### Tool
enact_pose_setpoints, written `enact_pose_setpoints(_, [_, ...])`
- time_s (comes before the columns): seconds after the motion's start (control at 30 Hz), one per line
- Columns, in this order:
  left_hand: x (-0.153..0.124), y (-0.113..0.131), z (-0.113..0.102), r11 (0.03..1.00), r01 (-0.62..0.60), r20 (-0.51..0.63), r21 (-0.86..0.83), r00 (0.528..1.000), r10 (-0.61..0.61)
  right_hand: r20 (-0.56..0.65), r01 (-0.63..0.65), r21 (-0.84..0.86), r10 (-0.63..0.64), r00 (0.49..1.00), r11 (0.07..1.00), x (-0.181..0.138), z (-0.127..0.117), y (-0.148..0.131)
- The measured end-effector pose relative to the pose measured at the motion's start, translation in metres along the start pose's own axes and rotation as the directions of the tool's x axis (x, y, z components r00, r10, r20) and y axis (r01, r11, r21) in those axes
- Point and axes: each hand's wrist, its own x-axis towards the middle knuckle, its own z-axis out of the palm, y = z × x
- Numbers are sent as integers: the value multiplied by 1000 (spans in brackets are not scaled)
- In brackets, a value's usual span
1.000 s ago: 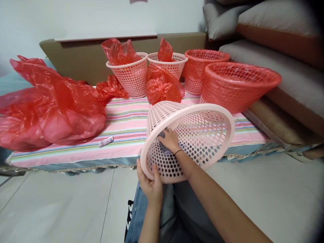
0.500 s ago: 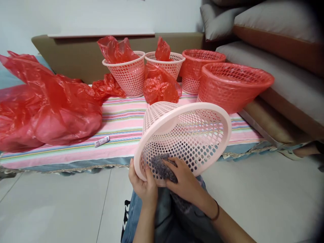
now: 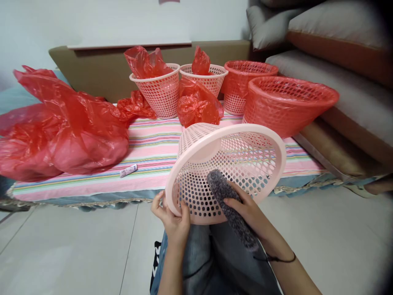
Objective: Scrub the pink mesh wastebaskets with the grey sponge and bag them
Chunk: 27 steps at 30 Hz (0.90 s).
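A pale pink perforated plastic basket (image 3: 196,164) lies tilted over my knees, its wide mouth facing me. My left hand (image 3: 175,217) grips the lower left of its rim, thumb inside and fingers outside. In my right hand (image 3: 248,209) is a dark grey fuzzy cloth (image 3: 229,205), bunched into a long roll. Its upper end reaches into the basket's mouth, and its lower end hangs over my lap. Whether the cloth touches the basket wall I cannot tell.
On the striped bed cover (image 3: 153,149) stand pink baskets (image 3: 159,92) with red bags inside and red-wrapped baskets (image 3: 276,110). A large red plastic bag (image 3: 80,135) fills the left, near a small white tube (image 3: 128,170). Grey cushions (image 3: 331,78) are stacked at right.
My right hand has drawn back to the right from the basket's lower inside wall, and the cloth now shows as a long roll. The left hand keeps its hold on the rim.
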Motion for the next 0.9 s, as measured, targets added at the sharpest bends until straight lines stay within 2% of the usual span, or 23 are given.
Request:
enact_pose_setpoints(0.13, [-3, -1, -2, 993, 72, 51, -98, 996, -67, -33, 163, -135, -169, 985, 977, 43, 2, -13])
enact_pose_setpoints(0.23, [-3, -1, -3, 983, 115, 65, -144, 992, -107, -24, 230, -456, -270, 963, 860, 81, 9, -19])
enact_pose_setpoints(0.33, [-3, -3, -5, 993, 76, 40, -94, 997, -73, -19, 183, -684, -268, 963, 706, 116, 21, -17])
enact_pose_setpoints(0.43, [-3, -10, -9, 998, 46, 54, -53, 998, -43, -41, 108, -759, -214, 976, 642, 138, 38, -8])
enact_pose_setpoints(0.6, [-3, -16, -9, 997, -40, 46, 69, 998, 37, -15, 61, -862, -145, 989, 503, 146, 62, 11])
enact_pose_setpoints(0.77, [-1, -8, -3, 997, -46, -27, 58, 998, 48, -10, 52, -904, -142, 990, 425, 145, 66, 16])
enact_pose_setpoints(0.9, [1, -8, -7, 998, -51, 50, 32, 998, 49, -11, 47, -916, -141, 990, 399, 143, 67, 16])
